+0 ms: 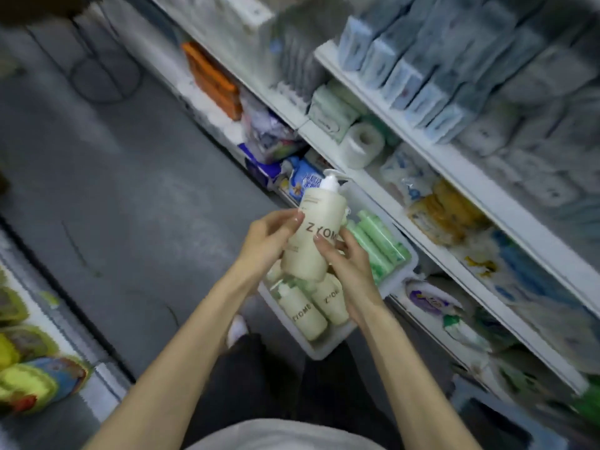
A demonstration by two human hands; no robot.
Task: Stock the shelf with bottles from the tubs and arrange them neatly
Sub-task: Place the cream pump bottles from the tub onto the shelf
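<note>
Above the white tub (326,352), the left hand (269,238) and right hand (350,264) both grip a tilted cream pump bottle (319,228). The tub holds more cream bottles (302,310), with green bottles (376,241) lying to their right. Right of the tub, the white shelving (480,181) is crowded with tissue packs (328,115) and a toilet roll (362,144).

A grey floor (113,190) runs down a narrow aisle. On the right, white shelving (477,180) carries tissue packs (406,82) and a toilet roll (362,146); a lower shelf (107,378) at left holds what look like yellow-green packets (29,384), blurred.
</note>
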